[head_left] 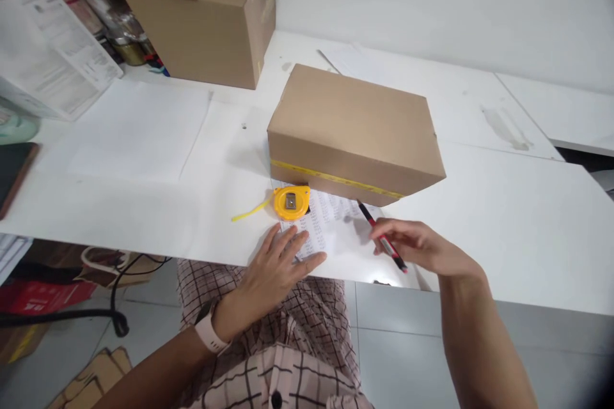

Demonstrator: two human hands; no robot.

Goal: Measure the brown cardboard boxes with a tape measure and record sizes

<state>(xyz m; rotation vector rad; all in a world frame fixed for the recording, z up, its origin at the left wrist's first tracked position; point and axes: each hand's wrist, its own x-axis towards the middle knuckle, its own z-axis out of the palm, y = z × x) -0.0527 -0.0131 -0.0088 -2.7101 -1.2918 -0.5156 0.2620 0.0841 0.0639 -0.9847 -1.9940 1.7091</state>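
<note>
My left hand (283,262) lies flat on a sheet of paper with rows of small writing (314,230), its fingers spread. Just beyond those fingertips sits a yellow tape measure (291,202), a short length of its blade (254,209) sticking out to the left. My right hand (415,244) is closed on a red and black pen (384,236), held above the paper's right part with the tip pointing away from me. Behind the tape measure stands a closed cardboard box (357,121) with a yellow strip along its front; it covers the paper's far edge.
More cardboard boxes (206,38) are stacked at the back left, near some jars and packets. Blank white sheets (144,128) lie on the left of the white table (503,223). A dark flat object (16,172) is at the left edge. A black cable (115,300) hangs below.
</note>
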